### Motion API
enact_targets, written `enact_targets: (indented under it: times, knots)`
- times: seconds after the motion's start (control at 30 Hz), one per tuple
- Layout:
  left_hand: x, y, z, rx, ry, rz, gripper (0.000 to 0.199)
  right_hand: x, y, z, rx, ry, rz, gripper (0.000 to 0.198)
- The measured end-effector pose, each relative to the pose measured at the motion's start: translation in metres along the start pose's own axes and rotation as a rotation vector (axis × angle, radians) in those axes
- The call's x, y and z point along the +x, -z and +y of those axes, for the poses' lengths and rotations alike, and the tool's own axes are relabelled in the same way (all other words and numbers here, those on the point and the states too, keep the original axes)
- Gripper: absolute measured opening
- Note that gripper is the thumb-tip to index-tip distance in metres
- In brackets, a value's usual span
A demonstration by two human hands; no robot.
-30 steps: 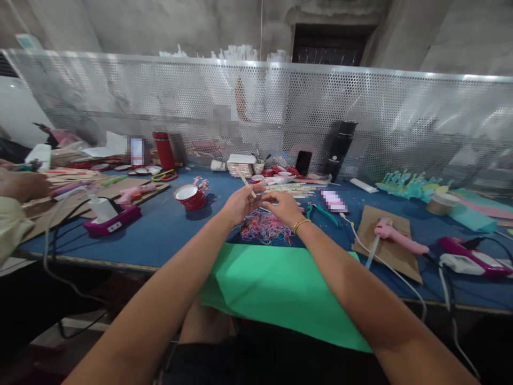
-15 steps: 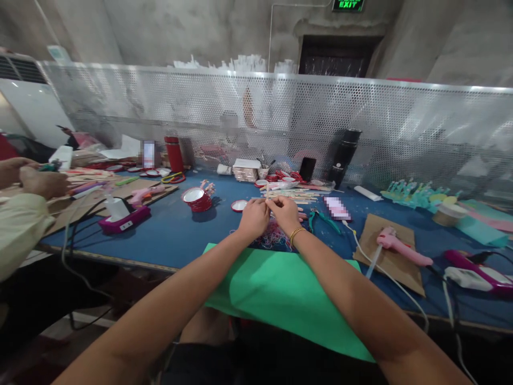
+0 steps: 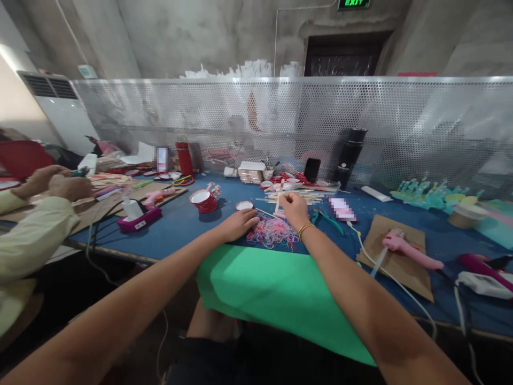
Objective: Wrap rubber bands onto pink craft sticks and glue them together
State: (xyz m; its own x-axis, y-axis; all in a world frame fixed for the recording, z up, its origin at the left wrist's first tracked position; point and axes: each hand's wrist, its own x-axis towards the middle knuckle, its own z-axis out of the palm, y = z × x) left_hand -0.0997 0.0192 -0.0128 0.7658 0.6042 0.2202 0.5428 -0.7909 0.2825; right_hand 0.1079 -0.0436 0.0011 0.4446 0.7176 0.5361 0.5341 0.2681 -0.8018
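My right hand (image 3: pixel 295 209) pinches a pale flat wooden stick (image 3: pixel 279 199) upright between thumb and fingers. My left hand (image 3: pixel 239 224) lies palm down on the table with its fingers stretched out, at the left edge of a tangled pile of pink, blue and white thread (image 3: pixel 274 232). Close to its fingertips is a thin rod (image 3: pixel 269 214) slanting over the pile; whether the fingers touch it I cannot tell. Just beyond that hand sits a white disc with a red rim (image 3: pixel 244 205). More wooden sticks (image 3: pixel 315 197) lie past my right hand.
A green sheet (image 3: pixel 272 278) hangs over the table's front edge. To the right are teal pliers (image 3: pixel 331 222), a phone (image 3: pixel 342 209) with a cable and a pink glue gun (image 3: pixel 412 252) on cardboard. Stacked red-rimmed discs (image 3: pixel 203 201) stand left, near a co-worker's hands (image 3: pixel 68 187).
My hands have come apart. The left moved down and left onto the table, uncovering the thread pile; the right stays raised with the stick. The view has turned slightly left.
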Motion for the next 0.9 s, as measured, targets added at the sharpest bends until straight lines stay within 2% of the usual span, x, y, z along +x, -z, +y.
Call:
enact_targets:
  times: [0.1, 0.23, 0.33, 0.47, 0.53, 0.7, 0.8, 0.9]
  knots:
    - [0.001, -0.009, 0.011, 0.019, -0.035, -0.046, 0.064, 0.001, 0.002, 0.0, 0.008, 0.006, 0.003, 0.028]
    - [0.006, -0.013, 0.022, 0.014, 0.032, -0.049, 0.07, 0.005, 0.006, 0.004, -0.01, -0.014, 0.023, 0.027]
    - [0.009, -0.01, 0.025, -0.084, 0.055, -0.077, 0.071, 0.009, 0.009, 0.008, -0.023, -0.027, 0.041, 0.028]
    - [0.01, -0.005, 0.031, -0.269, 0.008, -0.028, 0.069, 0.012, 0.014, 0.009, 0.001, -0.037, 0.077, 0.027]
    - [0.011, -0.003, 0.035, -0.281, -0.014, 0.018, 0.066, 0.014, 0.017, 0.009, 0.013, -0.034, 0.088, 0.027]
    - [0.019, -0.002, 0.055, -0.061, -0.231, 0.107, 0.051, 0.019, 0.026, 0.006, 0.015, -0.044, 0.15, 0.027]
    - [0.028, -0.008, 0.073, -0.013, -0.374, 0.056, 0.048, 0.023, 0.032, 0.006, 0.022, -0.068, 0.182, 0.025]
    - [0.036, -0.02, 0.086, 0.009, -0.435, -0.006, 0.051, 0.026, 0.036, 0.008, 0.024, -0.074, 0.198, 0.026]
